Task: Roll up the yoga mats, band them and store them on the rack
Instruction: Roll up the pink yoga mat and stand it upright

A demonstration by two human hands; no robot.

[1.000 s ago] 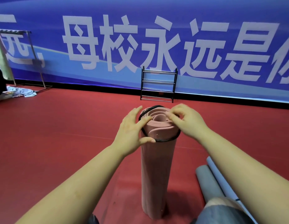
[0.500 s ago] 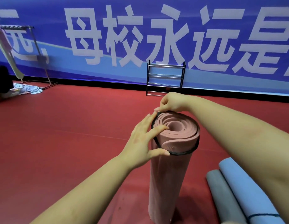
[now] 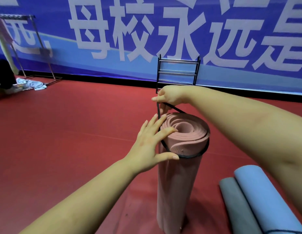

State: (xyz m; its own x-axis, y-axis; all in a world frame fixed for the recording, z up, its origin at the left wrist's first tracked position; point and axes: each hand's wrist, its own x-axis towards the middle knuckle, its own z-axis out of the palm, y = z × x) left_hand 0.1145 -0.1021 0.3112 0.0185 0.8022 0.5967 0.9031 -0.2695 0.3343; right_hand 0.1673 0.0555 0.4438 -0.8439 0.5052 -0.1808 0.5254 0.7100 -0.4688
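The pink mat (image 3: 178, 179) stands upright on the red floor (image 3: 71, 132), rolled into a thick tube, its top end showing a loose spiral of layers with a hollow at the core. A thin black band (image 3: 189, 156) circles it just below the top edge on the near side, while the far part of the loop is lifted clear above the rim. The right hand (image 3: 170, 96) reaches over from the far side and pinches that raised loop between curled fingers and thumb, pulling it up into a peak. The left hand (image 3: 150, 142) lies against the near left side of the roll with fingers spread and nearly straight, fingertips resting on the top layers and the thumb pressed on the band low on the front; it steadies rather than grips. Just to the right, two more rolled mats lie on the floor side by side, touching: a grey mat (image 3: 238, 205) and a blue mat (image 3: 268, 200), the blue one with a dark band across its near end. The floor runs back to a black skirting under a big blue banner (image 3: 130, 31) with large white characters. Against that wall, straight behind the hands, stands a small metal rack (image 3: 178, 71) with bare horizontal bars. Far left is a taller clothes rail (image 3: 35, 41) with cloth hanging from it, and a crumpled pale cloth (image 3: 31, 84) lies on the floor near its foot.
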